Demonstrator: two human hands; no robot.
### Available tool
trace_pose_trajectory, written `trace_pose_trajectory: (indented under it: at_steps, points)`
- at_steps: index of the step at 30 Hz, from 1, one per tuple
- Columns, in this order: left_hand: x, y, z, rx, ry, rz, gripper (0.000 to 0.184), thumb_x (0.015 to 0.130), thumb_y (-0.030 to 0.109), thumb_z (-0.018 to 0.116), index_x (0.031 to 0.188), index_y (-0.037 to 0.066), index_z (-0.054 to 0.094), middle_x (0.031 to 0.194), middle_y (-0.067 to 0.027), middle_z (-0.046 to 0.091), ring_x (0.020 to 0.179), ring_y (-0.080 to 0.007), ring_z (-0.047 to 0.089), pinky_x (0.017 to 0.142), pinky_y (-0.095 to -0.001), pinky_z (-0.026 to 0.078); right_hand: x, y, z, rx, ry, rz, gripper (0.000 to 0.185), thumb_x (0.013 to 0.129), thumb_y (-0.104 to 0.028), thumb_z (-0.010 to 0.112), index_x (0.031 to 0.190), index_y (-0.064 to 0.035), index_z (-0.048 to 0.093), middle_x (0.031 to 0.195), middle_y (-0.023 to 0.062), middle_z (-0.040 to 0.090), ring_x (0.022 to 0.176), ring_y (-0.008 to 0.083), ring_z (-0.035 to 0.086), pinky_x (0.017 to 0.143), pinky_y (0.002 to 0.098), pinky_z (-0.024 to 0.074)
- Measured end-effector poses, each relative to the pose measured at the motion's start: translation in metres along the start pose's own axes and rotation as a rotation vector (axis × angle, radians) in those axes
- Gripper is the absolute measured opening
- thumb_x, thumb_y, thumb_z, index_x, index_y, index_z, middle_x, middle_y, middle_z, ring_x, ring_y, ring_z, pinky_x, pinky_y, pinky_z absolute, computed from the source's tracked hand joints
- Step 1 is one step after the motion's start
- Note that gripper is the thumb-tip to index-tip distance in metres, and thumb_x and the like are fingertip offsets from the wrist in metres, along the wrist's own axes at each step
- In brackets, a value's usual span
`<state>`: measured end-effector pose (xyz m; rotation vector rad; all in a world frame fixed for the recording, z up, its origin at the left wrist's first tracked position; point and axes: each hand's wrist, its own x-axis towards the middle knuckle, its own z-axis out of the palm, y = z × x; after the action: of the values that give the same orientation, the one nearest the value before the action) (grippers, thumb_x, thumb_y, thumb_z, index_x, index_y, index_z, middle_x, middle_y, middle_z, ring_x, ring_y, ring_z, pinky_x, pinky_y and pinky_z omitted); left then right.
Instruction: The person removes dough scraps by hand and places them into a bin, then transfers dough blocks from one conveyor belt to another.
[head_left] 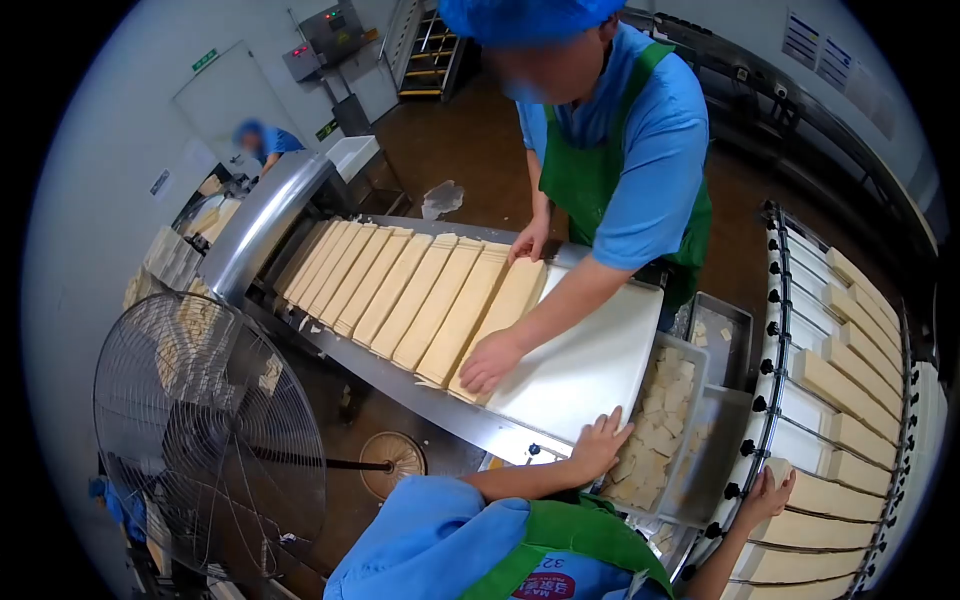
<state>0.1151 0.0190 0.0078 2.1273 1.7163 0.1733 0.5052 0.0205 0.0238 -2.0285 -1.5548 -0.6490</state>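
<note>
My left hand (600, 446) rests with its fingers spread at the end of the white conveyor belt (585, 345). Between the fingers and thumb of my right hand (768, 496) is a small pale dough-like piece (779, 468), beside the right-hand conveyor's near edge. Long pale slabs (845, 385) lie across that conveyor, close to this hand. On the middle belt, layered cream-coloured slabs (432, 300) lie side by side in a row. Across from me, a co-worker's two hands (493, 362) touch the last slab (510, 310) of that row.
A bin of cut pale pieces (655, 425) stands between the two conveyors, with metal trays (720, 340) beside it. A large caged fan (210, 440) stands at left. Black knobs (760, 403) line the right conveyor's edge. Another person (268, 142) is at the far left.
</note>
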Motion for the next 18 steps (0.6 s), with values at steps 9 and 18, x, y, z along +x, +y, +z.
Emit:
trace_pose_trajectory:
  at_steps: [9, 18]
  points:
    - [0.001, 0.010, -0.003, -0.318, 0.285, 0.415, 0.064, 0.070, 0.009, 0.070, 0.129, 0.006, 0.045, 0.130, -0.0209, 0.041, 0.120, -0.0361, 0.040, 0.100, -0.0429, 0.036, -0.002, 0.006, 0.006, -0.019, 0.026, -0.010, 0.020, 0.083, -0.021, 0.066, 0.102, -0.0195, 0.069, 0.137, 0.0117, 0.045, 0.112, 0.0325, 0.053, 0.088, 0.0464, 0.0424]
    - [0.001, 0.027, -0.022, -0.483, 0.083, 0.514, 0.042, 0.074, -0.003, 0.053, 0.116, 0.005, 0.054, 0.107, -0.0126, 0.050, 0.101, -0.0314, 0.049, 0.087, -0.0351, 0.042, 0.001, -0.003, -0.001, -0.045, -0.021, 0.042, 0.025, 0.079, -0.017, 0.068, 0.103, -0.0189, 0.068, 0.137, 0.0105, 0.044, 0.113, 0.0317, 0.053, 0.088, 0.0468, 0.0426]
